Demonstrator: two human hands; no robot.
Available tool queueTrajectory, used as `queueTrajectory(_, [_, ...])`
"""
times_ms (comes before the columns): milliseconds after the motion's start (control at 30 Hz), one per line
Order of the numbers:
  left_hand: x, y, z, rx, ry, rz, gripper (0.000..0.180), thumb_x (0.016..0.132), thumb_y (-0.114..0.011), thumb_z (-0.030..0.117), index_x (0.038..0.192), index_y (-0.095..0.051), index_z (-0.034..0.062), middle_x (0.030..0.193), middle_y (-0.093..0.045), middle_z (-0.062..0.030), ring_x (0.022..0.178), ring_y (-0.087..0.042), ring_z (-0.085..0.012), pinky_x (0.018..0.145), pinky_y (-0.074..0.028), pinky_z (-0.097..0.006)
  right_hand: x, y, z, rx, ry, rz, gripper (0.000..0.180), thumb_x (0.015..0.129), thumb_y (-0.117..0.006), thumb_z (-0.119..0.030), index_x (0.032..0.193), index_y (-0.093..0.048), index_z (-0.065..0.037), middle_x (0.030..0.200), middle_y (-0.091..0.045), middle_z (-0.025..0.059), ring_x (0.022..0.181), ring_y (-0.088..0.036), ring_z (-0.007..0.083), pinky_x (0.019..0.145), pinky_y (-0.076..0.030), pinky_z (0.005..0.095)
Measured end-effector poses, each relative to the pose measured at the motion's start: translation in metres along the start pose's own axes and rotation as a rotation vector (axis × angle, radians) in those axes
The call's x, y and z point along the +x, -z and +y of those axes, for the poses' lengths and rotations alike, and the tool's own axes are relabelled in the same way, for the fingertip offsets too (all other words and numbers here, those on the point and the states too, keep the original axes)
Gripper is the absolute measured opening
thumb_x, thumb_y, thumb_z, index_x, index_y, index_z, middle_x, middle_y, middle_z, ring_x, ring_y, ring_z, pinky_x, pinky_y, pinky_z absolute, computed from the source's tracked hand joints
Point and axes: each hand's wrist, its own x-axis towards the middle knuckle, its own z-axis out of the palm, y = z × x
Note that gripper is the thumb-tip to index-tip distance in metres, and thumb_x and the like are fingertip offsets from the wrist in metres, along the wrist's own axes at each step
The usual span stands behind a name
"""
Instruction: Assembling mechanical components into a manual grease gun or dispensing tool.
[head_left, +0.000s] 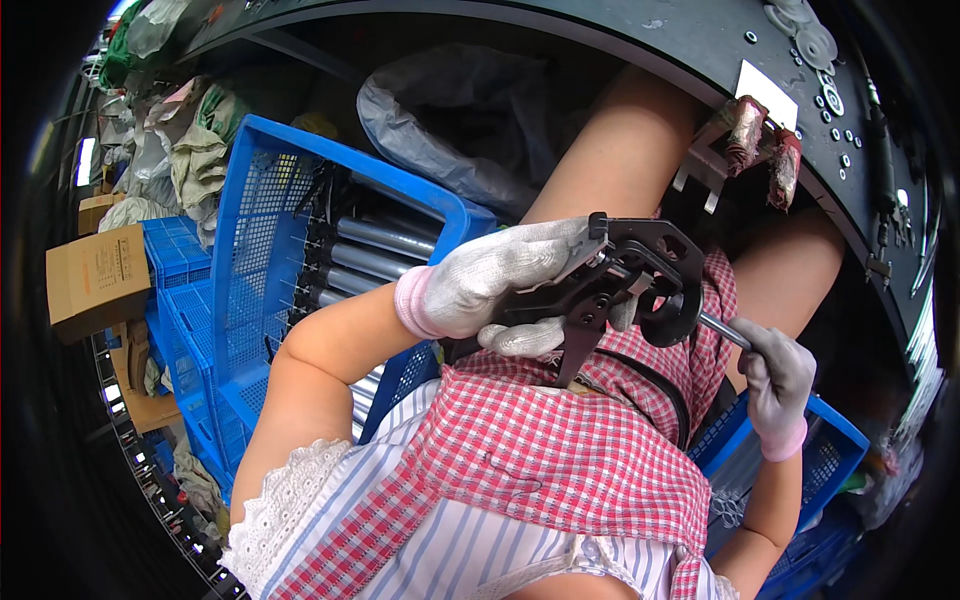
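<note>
My left hand [490, 285], in a white knit glove with a pink cuff, grips a black plastic frame part [630, 275] with a handle and a round ring, held above my lap. A thin metal rod [722, 329] sticks out of the ring toward the right. My right hand [780, 385], in a grey glove, holds the far end of that rod. I sit wearing a red checked apron [560, 450] over a striped top.
A blue plastic crate [250, 240] at my left holds several grey tubes with black ends [370, 245]. A second blue crate [830, 440] sits at my right. A dark curved workbench [700, 50] with washers and a small fixture [750, 140] arcs above. Cardboard boxes [95, 280] stand far left.
</note>
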Motion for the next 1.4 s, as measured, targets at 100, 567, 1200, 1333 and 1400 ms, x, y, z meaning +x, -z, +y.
queueTrajectory(100, [-0.005,0.005,-0.004,0.073,0.011,-0.004,0.082,0.084,-0.065,0.055,0.132,-0.044,-0.0074,0.102,-0.063,-0.0221,0.039,-0.047,-0.0086,0.033,-0.034,-0.017,0.002,0.010,-0.002,0.543,-0.377,-0.279,0.057,0.091,-0.060,-0.051,0.096,-0.070,0.004,0.058,-0.050,0.0016,0.051,-0.045,0.0068,0.048,-0.035,0.0238])
queueTrajectory(567, [-0.007,0.016,-0.006,-0.081,-0.135,-0.157,0.062,0.099,-0.044,0.049,0.135,-0.044,-0.0018,0.111,-0.063,-0.0150,0.041,-0.041,-0.0049,0.035,-0.030,-0.016,0.004,-0.023,-0.032,-0.112,-0.001,0.117,0.037,0.073,-0.066,0.002,0.109,-0.069,-0.004,0.064,-0.053,0.0121,0.055,-0.056,0.0244,0.052,-0.043,0.0327])
queueTrajectory(1200, [0.000,0.043,-0.032,-0.313,-0.179,-0.335,0.061,0.101,-0.038,0.047,0.135,-0.042,-0.0032,0.114,-0.061,-0.0201,0.040,-0.045,-0.0077,0.033,-0.032,-0.016,-0.004,-0.033,-0.034,-0.089,0.022,0.210,0.032,0.081,-0.068,-0.014,0.113,-0.071,-0.008,0.058,-0.047,0.0037,0.050,-0.049,0.0139,0.051,-0.038,0.0265])
queueTrajectory(1333, [0.003,0.048,-0.034,-0.242,-0.215,-0.401,0.059,0.102,-0.036,0.046,0.135,-0.043,-0.0030,0.114,-0.061,-0.0190,0.039,-0.044,-0.0079,0.033,-0.032,-0.016,0.003,-0.016,-0.030,0.679,-0.426,-0.238,0.038,0.092,-0.063,-0.035,0.113,-0.069,-0.003,0.060,-0.046,0.0041,0.052,-0.041,0.0040,0.050,-0.034,0.0240])
queueTrajectory(1400, [0.002,0.047,-0.031,-0.261,-0.208,-0.417,0.060,0.102,-0.036,0.048,0.135,-0.043,-0.0023,0.115,-0.061,-0.0176,0.040,-0.044,-0.0077,0.034,-0.033,-0.016,0.005,-0.019,-0.029,0.775,-0.489,-0.224,0.033,0.090,-0.066,-0.028,0.112,-0.070,-0.004,0.059,-0.047,0.0049,0.050,-0.043,0.0066,0.050,-0.035,0.0245])
